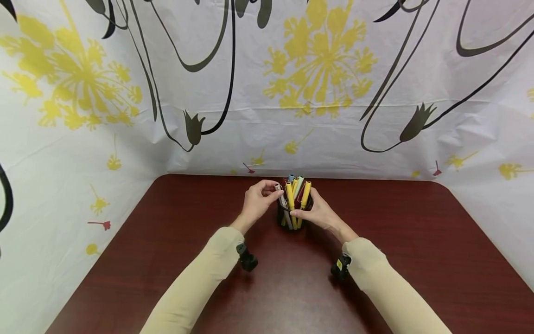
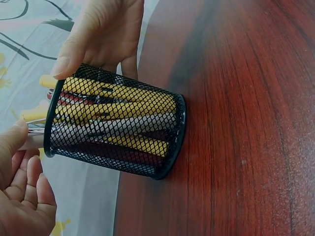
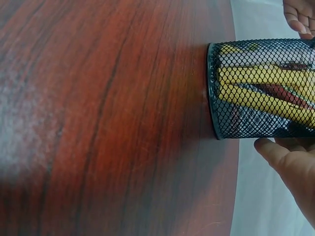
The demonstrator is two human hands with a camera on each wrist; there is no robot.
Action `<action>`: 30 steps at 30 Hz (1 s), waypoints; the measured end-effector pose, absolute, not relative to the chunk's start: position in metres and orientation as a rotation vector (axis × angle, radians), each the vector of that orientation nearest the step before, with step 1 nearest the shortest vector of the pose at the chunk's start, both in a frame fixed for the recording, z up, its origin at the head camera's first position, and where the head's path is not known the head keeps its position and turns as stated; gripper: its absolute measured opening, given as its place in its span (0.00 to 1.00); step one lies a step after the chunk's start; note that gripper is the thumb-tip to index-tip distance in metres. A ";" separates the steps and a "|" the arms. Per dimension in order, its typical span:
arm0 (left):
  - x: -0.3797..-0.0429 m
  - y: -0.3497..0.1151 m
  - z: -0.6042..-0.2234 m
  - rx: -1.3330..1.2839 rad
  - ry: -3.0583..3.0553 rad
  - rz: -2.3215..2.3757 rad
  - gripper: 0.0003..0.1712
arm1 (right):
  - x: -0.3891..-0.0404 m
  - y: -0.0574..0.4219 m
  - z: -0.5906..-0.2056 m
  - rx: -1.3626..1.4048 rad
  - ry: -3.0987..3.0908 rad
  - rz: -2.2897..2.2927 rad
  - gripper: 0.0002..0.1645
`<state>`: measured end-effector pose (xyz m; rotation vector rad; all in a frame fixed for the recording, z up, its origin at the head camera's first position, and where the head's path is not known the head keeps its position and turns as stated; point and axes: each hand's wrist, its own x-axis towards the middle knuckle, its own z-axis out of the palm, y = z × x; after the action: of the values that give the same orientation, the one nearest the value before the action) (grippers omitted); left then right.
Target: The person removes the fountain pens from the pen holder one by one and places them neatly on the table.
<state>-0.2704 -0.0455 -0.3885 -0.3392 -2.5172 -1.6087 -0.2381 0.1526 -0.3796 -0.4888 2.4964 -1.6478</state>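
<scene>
A black mesh pen cup [image 2: 115, 123] stands upright on the table, packed with pens. My right hand [image 1: 320, 211] holds the cup from the right, its thumb over the near side at the rim and the other fingers behind. At the cup's left edge, my left hand [image 1: 255, 200] pinches the upper end of a white pen [image 1: 282, 199] between thumb and fingers. The pen's lower part shows through the mesh inside the cup. Yellow pens [image 1: 290, 195], a pale green one [image 1: 298, 185] and a blue-topped one [image 1: 291, 177] stick up beside it.
The dark red wooden table [image 1: 396, 222] extends around the cup, its far edge close behind. Beyond that hangs a white sheet [image 1: 250, 93] printed with yellow and grey flowers. Black wrist cameras [image 1: 247, 258] sit on both cream sleeves [image 1: 196, 278].
</scene>
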 end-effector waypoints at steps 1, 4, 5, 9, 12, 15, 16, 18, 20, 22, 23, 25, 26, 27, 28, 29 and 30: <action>-0.270 -0.045 -0.388 -0.345 -2.511 -1.613 0.16 | -0.238 0.153 -0.380 -0.487 2.491 -1.655 0.49; -0.270 -0.045 -0.387 -0.359 -2.495 -1.620 0.16 | -0.238 0.153 -0.380 -0.474 2.484 -1.664 0.49; -0.270 -0.045 -0.387 -0.361 -2.491 -1.621 0.16 | -0.238 0.153 -0.381 -0.470 2.481 -1.666 0.49; -0.269 -0.045 -0.385 -0.370 -2.478 -1.624 0.15 | -0.238 0.153 -0.381 -0.475 2.479 -1.669 0.49; -0.268 -0.045 -0.382 -0.370 -2.459 -1.633 0.15 | -0.239 0.153 -0.382 -0.482 2.472 -1.674 0.49; -0.268 -0.045 -0.380 -0.361 -2.439 -1.635 0.14 | -0.241 0.154 -0.384 -0.496 2.481 -1.666 0.49; -0.268 -0.045 -0.378 -0.359 -2.430 -1.635 0.14 | -0.243 0.155 -0.388 -0.495 2.481 -1.669 0.49; -0.269 -0.046 -0.376 -0.348 -2.417 -1.633 0.15 | -0.248 0.156 -0.395 -0.493 2.480 -1.675 0.50; -0.269 -0.046 -0.373 -0.343 -2.400 -1.631 0.15 | -0.253 0.158 -0.403 -0.488 2.488 -1.675 0.51; -0.269 -0.046 -0.370 -0.335 -2.371 -1.648 0.16 | -0.258 0.159 -0.410 -0.475 2.492 -1.678 0.52; -0.270 -0.046 -0.368 -0.328 -2.352 -1.664 0.16 | -0.259 0.160 -0.412 -0.471 2.501 -1.674 0.52; -0.271 -0.046 -0.365 -0.312 -2.313 -1.702 0.16 | -0.259 0.160 -0.412 -0.468 2.514 -1.665 0.53; -0.271 -0.046 -0.363 -0.302 -2.292 -1.730 0.16 | -0.259 0.161 -0.413 -0.475 2.520 -1.657 0.54; -0.271 -0.046 -0.361 -0.292 -2.274 -1.753 0.16 | -0.259 0.161 -0.413 -0.466 2.519 -1.656 0.54; -0.272 -0.046 -0.359 -0.286 -2.256 -1.772 0.16 | -0.259 0.161 -0.412 -0.455 2.515 -1.657 0.55; -0.272 -0.047 -0.357 -0.282 -2.236 -1.793 0.15 | -0.258 0.161 -0.412 -0.451 2.510 -1.656 0.55; -0.272 -0.047 -0.354 -0.282 -2.217 -1.815 0.15 | -0.258 0.161 -0.412 -0.448 2.507 -1.651 0.55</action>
<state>-0.2722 -0.0475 -0.3544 -0.2820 -2.2175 -1.8147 -0.2582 0.1614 -0.4117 -0.4480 2.5066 -1.6509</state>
